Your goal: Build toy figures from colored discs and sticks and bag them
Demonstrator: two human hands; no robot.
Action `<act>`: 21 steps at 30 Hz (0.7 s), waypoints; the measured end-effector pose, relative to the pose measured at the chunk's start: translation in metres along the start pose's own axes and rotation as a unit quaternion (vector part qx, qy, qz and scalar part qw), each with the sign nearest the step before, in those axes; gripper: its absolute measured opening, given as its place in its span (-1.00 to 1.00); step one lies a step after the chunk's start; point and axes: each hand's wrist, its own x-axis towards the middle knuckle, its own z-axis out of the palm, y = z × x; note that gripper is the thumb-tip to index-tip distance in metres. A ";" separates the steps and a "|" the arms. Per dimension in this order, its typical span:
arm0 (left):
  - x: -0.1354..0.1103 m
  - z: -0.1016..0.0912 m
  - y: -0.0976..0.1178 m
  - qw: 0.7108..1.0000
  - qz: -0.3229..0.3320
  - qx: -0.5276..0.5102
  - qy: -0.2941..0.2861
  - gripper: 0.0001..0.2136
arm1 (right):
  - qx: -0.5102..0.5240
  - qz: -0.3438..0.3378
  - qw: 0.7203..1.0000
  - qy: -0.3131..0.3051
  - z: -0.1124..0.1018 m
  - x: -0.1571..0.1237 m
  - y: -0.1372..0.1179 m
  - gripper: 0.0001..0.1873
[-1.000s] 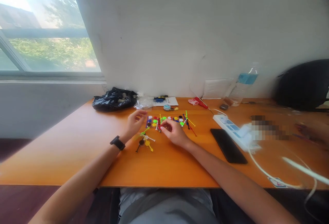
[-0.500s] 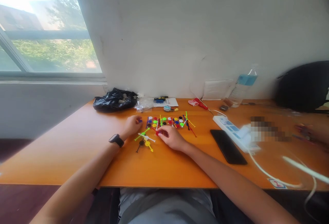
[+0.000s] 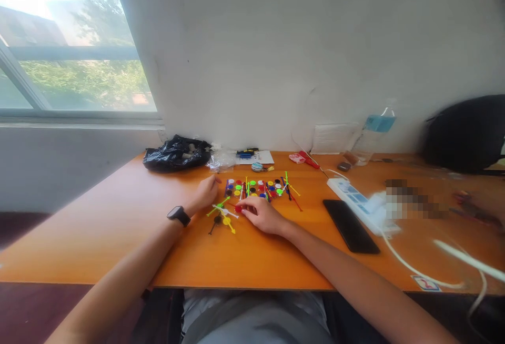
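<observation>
My right hand (image 3: 262, 214) is low over the table, its thumb and forefinger closed at the edge of a small red disc (image 3: 238, 209). My left hand (image 3: 206, 192), with a black watch on the wrist, rests to the left of the coloured pieces. Its fingers are curled, and what they hold, if anything, is hidden. Between the hands lie arrow-ended sticks with round discs: a green one (image 3: 220, 206), a white one (image 3: 226, 211), a yellow one (image 3: 226, 221) and a black one (image 3: 216, 220). Behind them are rows of coloured discs (image 3: 252, 189) with thin sticks among them.
A black phone (image 3: 350, 225) and a white power strip (image 3: 353, 199) with cables lie to the right. Along the wall are a black plastic bag (image 3: 175, 153), a tape measure (image 3: 257, 167), a red-handled tool (image 3: 310, 160) and a clear bottle (image 3: 373, 133). A black bag stands far right.
My right hand has lowered the red disc slightly left and toward me. My left hand has turned, and the blue piece seen at its fingertips is now out of sight.
</observation>
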 end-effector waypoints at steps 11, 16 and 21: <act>0.000 0.002 -0.001 0.995 0.064 0.028 -0.068 -0.69 | -0.009 -0.014 1.000 0.001 0.002 0.001 0.000 -0.75; 0.001 0.001 -0.004 0.995 0.068 0.042 -0.065 -0.73 | -0.007 -0.013 1.000 0.003 0.002 0.001 -0.001 -0.74; 0.000 -0.003 0.001 0.995 0.042 0.066 -0.061 -0.77 | -0.002 -0.008 1.000 0.007 0.001 0.000 -0.002 -0.76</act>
